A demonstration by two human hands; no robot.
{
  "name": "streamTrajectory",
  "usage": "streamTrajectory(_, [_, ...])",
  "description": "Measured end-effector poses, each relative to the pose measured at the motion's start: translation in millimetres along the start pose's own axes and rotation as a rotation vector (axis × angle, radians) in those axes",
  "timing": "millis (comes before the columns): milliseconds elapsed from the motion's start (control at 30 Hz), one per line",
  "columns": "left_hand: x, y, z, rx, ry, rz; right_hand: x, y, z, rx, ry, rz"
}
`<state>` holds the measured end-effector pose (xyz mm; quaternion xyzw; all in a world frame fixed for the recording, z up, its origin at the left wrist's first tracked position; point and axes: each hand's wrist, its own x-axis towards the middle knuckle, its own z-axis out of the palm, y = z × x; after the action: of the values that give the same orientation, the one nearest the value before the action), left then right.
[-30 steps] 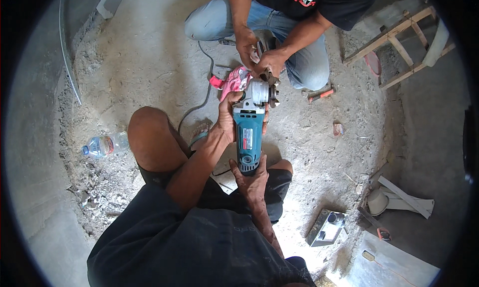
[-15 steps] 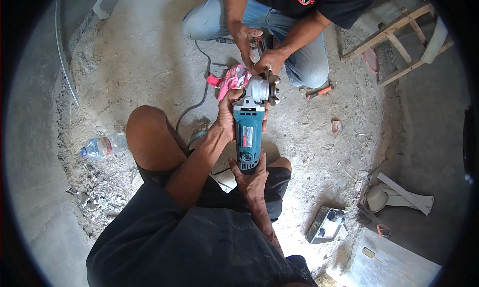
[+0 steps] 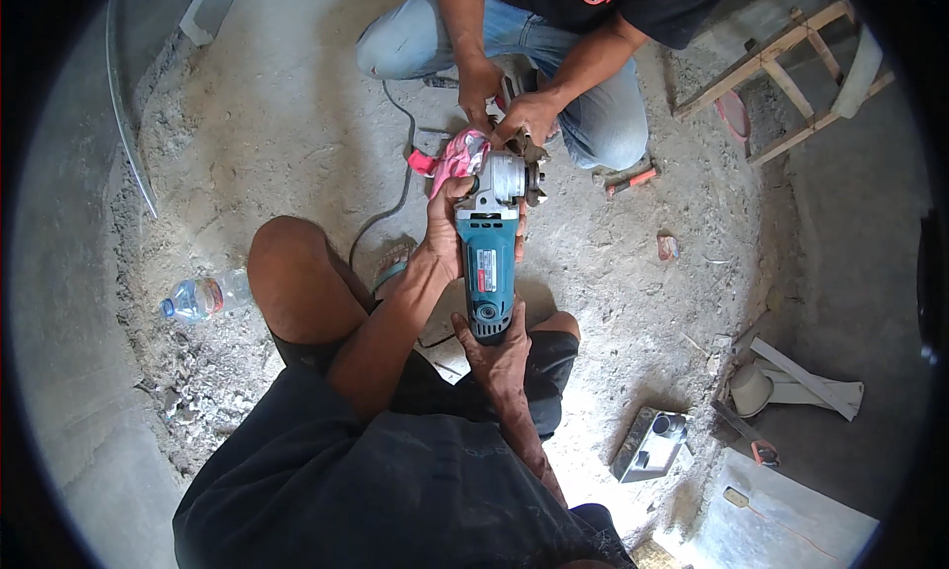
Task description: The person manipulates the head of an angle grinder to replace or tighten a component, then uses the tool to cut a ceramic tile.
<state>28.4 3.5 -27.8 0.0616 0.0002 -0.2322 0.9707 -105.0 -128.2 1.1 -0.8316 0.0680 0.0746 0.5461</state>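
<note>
An angle grinder (image 3: 487,258) with a teal body and a silver metal head points away from me. My left hand (image 3: 445,231) is closed around it near the head, thumb on the near-left side and fingertips showing on the right. My right hand (image 3: 499,353) grips the dark rear end. A dark, jagged metal piece (image 3: 534,164) sits by the spindle at the head's right side. A co-worker's two hands (image 3: 529,117) are at the far end of the head, holding a tool that I cannot make out. A pink cloth (image 3: 461,160) lies against the head's left side.
A co-worker in jeans (image 3: 611,114) squats opposite me. A dark cord (image 3: 403,193) runs along the rough floor. A plastic bottle (image 3: 206,295) lies at left. A red-handled tool (image 3: 633,180), a wooden frame (image 3: 771,65), a metal box (image 3: 652,443) and a handsaw (image 3: 763,452) lie at right.
The co-worker's left-side hand has moved down and in toward the grinder's head, its fingers now curled. My hands keep their hold on the grinder, which has barely shifted.
</note>
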Motion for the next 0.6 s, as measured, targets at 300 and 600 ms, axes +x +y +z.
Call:
streamTrajectory(300, [-1, -1, -1, -0.013, -0.002, -0.002, -3, 0, 2, 0.022, 0.004, 0.032])
streamTrajectory(600, [-2, 1, -1, 0.032, 0.021, 0.032, -1, 7, 3, -0.020, 0.003, -0.001])
